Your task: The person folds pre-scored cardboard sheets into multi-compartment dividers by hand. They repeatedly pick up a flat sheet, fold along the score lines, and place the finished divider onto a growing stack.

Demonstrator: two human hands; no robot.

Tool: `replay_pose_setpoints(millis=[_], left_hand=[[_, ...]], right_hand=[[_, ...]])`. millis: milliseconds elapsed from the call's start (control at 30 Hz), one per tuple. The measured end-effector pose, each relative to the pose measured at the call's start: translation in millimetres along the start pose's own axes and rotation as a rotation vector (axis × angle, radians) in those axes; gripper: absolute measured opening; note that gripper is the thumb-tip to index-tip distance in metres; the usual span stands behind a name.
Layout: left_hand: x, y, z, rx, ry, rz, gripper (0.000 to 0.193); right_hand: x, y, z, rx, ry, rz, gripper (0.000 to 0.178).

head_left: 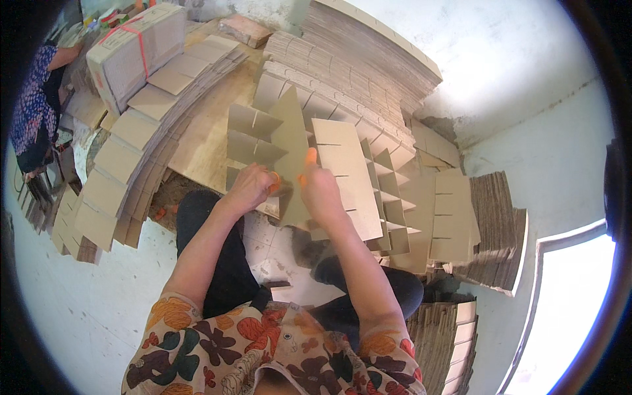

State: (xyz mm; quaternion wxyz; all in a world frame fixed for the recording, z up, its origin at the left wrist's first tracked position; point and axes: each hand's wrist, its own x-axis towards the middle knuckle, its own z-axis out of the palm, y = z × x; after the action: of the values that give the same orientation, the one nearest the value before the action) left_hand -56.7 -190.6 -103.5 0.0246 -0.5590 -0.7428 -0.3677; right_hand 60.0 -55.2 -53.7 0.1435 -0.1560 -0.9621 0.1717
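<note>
Between my hands stands a partly assembled cardboard divider grid, with a tall cardboard panel (290,148) upright and several short cross pieces (253,148) slotted into its left side. My left hand (250,189) is closed at the grid's near left, its orange-covered fingertip against the cardboard. On the other side my right hand (321,193) pinches at the tall panel, with orange covers on its thumb and finger. Just right of it lies a slotted cardboard strip (347,174), tilted. Another divider grid (393,197) shows beyond that strip. What sits inside my fingers is partly hidden.
Stacks of slotted cardboard (336,72) rise at the back. A long fanned row of cardboard pieces (125,161) curves along the left, beside a strapped box (141,52). More stacks (490,224) stand right. Another person's arm (64,56) appears far left.
</note>
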Motion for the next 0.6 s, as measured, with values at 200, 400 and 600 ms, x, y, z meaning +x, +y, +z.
replay_pose_setpoints(millis=[200, 400, 600], left_hand=[[-3, -3, 1, -0.006, -0.013, -0.010, 0.005], [-2, -3, 4, -0.029, -0.029, -0.016, 0.006], [-1, -4, 3, -0.036, -0.036, 0.019, 0.005]], right_hand=[[-6, -15, 0, 0.015, 0.032, 0.115, 0.023], [-13, -11, 11, -0.180, -0.053, 0.050, 0.008], [-3, -26, 5, -0.237, -0.088, -0.014, 0.003]])
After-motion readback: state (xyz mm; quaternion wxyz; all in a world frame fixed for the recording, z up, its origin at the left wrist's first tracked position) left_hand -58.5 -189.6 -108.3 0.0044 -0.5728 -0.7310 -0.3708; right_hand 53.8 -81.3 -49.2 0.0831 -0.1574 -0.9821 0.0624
